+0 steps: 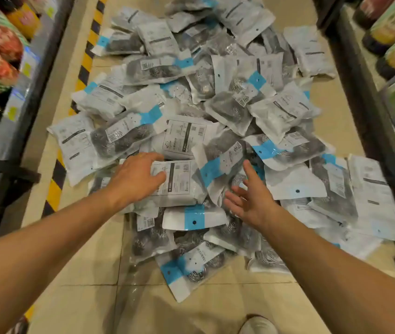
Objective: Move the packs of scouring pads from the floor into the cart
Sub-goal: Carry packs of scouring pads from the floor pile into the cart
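left hand (136,178): fingers curled, gripping | right hand (251,198): fingers spread

Bare forearms from elbow to wrist, no sleeves, no watch or rings on left hand (135,176) or right hand (251,196). Pale shoe toe (259,325) at six o'clock.
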Available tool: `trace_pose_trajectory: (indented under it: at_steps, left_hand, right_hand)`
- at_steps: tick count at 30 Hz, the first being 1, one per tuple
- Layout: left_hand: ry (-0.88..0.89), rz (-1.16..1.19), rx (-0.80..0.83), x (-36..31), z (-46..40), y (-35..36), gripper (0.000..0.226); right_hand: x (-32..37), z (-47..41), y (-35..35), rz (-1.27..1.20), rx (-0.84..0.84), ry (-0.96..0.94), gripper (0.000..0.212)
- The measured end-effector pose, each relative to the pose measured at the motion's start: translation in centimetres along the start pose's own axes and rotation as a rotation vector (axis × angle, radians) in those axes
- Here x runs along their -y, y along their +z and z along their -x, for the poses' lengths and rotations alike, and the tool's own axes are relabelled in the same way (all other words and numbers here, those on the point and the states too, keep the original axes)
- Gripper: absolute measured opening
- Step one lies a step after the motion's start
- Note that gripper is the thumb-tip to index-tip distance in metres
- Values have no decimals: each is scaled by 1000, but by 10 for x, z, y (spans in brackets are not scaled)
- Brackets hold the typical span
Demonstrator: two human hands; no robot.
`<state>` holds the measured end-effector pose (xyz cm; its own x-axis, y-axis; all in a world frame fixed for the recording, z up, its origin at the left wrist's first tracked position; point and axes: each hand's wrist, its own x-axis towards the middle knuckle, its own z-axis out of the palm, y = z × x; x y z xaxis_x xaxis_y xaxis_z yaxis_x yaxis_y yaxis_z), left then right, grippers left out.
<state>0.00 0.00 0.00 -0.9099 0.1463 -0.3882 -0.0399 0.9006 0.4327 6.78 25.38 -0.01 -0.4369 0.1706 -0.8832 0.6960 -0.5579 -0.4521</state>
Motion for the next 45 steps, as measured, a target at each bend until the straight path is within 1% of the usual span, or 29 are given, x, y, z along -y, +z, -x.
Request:
trace_pose_trajectory:
  at_steps: [2,4,7,9,11,12,13,15,17,19,22,24,25,26,28,29,31,33,35,37,38,39,41,43,44,45]
  left_hand:
    - [75,-122,79,2,-17,3,64]
    - [121,-213,163,3,-27,6,72]
    - [129,-338,222,7,-38,22,86]
    - [122,-310,242,11,-41,28,94]
    - [95,-275,273,16,-48,28,102]
    - [90,-272,292,17,-53,27,105]
    - [85,-284,304,17,-55,25,107]
    - [71,-346,328,12,-54,21,104]
    - [50,-408,338,7,-47,18,87]
    - [6,-391,319,6,-33,19,71]
    - [-108,-203,272,6,-1,23,73]
    - [-186,-148,244,6,20,18,76]
    - [-204,-159,225,7,28,14,75]
    - [-213,-170,211,5,38,7,74]
    - [-248,-139,200,3,57,-8,84]
    - [-286,-77,189,0,70,-19,87]
    - [-367,129,142,-4,96,-49,85]
    - [-403,337,107,-14,124,-86,86]
    - [-431,437,85,-22,150,-136,89]
    - [-417,490,79,-40,174,-190,89]
    - [-396,519,80,-52,185,-215,84]
    - [-381,551,81,-66,198,-241,74]
    - [-347,627,81,-96,225,-293,52]
    - [-304,680,80,-127,255,-343,35]
    - [-288,712,87,-144,269,-363,32]
    - [-271,740,93,-162,285,-383,36]
  right_hand:
    - [3,-18,8,-2,4,10,87]
    - [9,-34,17,7,17,38,87]
    - [15,-58,27,81,-38,49,87]
    - [18,-63,35,110,-68,33,76]
    - [20,-66,45,115,-83,34,56]
    - [20,-68,47,105,-79,33,49]
    - [21,-71,49,103,-67,40,47]
    - [20,-72,50,92,-51,56,51]
    - [19,-69,46,107,-51,57,50]
    - [23,-58,39,135,-43,76,42]
    - [24,-37,31,128,-20,120,29]
    - [18,-19,30,167,-33,122,26]
    - [16,-8,29,183,-50,97,28]
    - [15,4,28,196,-70,56,36]
    - [14,31,26,211,-130,-88,61]
    - [15,49,24,239,-146,-171,66]
    - [18,94,22,312,-127,-279,59]
    - [29,149,16,342,-101,-327,53]
    - [43,208,17,313,-56,-342,39]
    - [61,268,16,342,-35,-383,27]
    - [71,295,14,362,-31,-410,25]
    - [81,324,14,386,-19,-427,26]
    - [98,377,15,424,8,-453,31]
    - [117,430,18,471,30,-454,39]
    - [129,455,16,488,41,-450,44]
    - [141,480,14,498,62,-444,48]
